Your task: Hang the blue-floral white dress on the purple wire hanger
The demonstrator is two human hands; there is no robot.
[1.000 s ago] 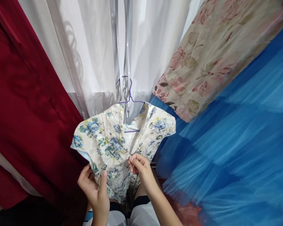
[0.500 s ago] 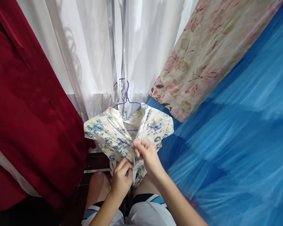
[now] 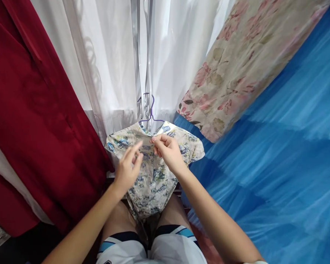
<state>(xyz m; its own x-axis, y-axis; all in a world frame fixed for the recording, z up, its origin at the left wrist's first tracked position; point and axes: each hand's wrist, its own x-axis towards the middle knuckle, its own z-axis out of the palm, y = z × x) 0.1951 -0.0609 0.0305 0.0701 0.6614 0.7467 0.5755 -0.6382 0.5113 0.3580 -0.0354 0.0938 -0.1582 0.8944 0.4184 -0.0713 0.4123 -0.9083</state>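
Observation:
A white dress [image 3: 154, 176] with blue and yellow flowers hangs in front of me on a purple hanger [image 3: 151, 116]. Its front seam is drawn together up to the neckline. At the top of that seam, my right hand [image 3: 166, 148] pinches the dress with thumb and forefinger; whether a zipper pull is between them is too small to tell. My left hand [image 3: 129, 167] is over the left side of the dress, fingers apart and holding nothing. The lower end of the dress hangs between my knees.
White curtain-like cloth [image 3: 110, 66] with hanging ribbons is behind the hanger. Dark red cloth [image 3: 44, 110] hangs at left. On the right are a beige garment with pink flowers [image 3: 217, 80] and layered blue tulle [image 3: 277, 165].
The open V at the dress front has closed. My right hand has moved up to the neckline. My left hand has let go of the cloth and moved up and left.

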